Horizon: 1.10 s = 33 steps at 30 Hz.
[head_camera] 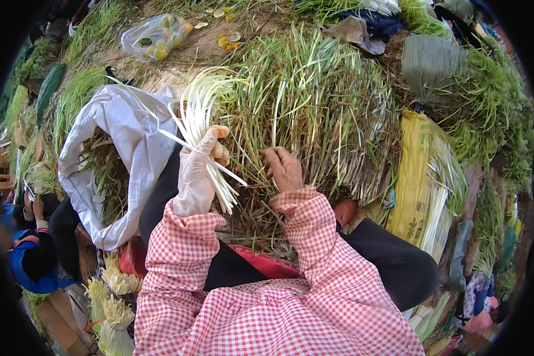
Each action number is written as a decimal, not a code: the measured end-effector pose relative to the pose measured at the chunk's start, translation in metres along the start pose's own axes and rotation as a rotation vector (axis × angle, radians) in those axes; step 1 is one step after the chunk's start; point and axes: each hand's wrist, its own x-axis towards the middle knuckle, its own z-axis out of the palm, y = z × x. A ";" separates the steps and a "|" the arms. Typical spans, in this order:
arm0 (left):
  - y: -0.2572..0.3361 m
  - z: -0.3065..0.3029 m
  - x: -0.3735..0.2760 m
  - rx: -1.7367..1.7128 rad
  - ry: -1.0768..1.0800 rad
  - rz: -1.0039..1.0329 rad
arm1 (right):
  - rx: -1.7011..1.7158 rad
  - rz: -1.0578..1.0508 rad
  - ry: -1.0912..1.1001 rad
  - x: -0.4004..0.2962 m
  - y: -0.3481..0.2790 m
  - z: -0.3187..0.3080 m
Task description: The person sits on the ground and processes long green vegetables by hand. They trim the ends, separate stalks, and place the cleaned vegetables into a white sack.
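My left hand (199,171), in a thin whitish glove, is closed round a bunch of pale stalks (196,116) with curling yellow-green tops. One stalk in the bunch sticks out to the upper left. Bare and a little to the right, my right hand (283,168) has its fingers curled at the near edge of a large heap of green leafy stalks (311,102) with brown, dry matter among them. A long white stalk (275,120) runs upward from just above my right fingers; whether they grip it I cannot tell.
At left stands an open white woven sack (135,115) with dry plant waste. Tied pale bundles (115,318) lie lower left. A yellow printed sack (411,178) with white stalks is at right. A plastic bag of fruit (158,38) lies beyond. Another person (33,249) works at far left.
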 end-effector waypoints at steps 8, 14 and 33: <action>-0.009 0.008 -0.003 0.062 0.166 -0.136 | -0.364 -0.031 0.064 0.050 0.061 0.002; -0.030 0.012 -0.012 0.216 0.041 -0.158 | -0.030 -0.366 0.003 -0.024 -0.008 0.006; -0.051 0.025 -0.017 0.175 0.053 -0.199 | 0.212 -0.224 -0.058 -0.028 -0.026 -0.019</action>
